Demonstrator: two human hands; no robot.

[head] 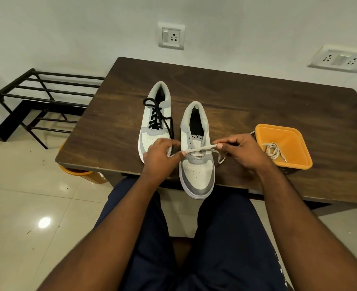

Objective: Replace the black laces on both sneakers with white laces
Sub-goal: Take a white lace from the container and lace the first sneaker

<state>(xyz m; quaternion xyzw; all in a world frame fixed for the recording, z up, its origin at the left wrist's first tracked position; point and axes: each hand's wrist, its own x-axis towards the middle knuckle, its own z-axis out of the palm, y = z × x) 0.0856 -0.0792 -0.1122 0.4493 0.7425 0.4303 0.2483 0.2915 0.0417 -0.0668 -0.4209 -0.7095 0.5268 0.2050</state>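
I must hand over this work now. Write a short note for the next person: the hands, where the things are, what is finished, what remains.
Left hand and right hand each pinch an end of the white lace threaded through the near sneaker, low eyelets only.
Far sneaker keeps its black lace.
Second white lace lies in the orange tray.
Left: finish lacing this sneaker, then redo the other.
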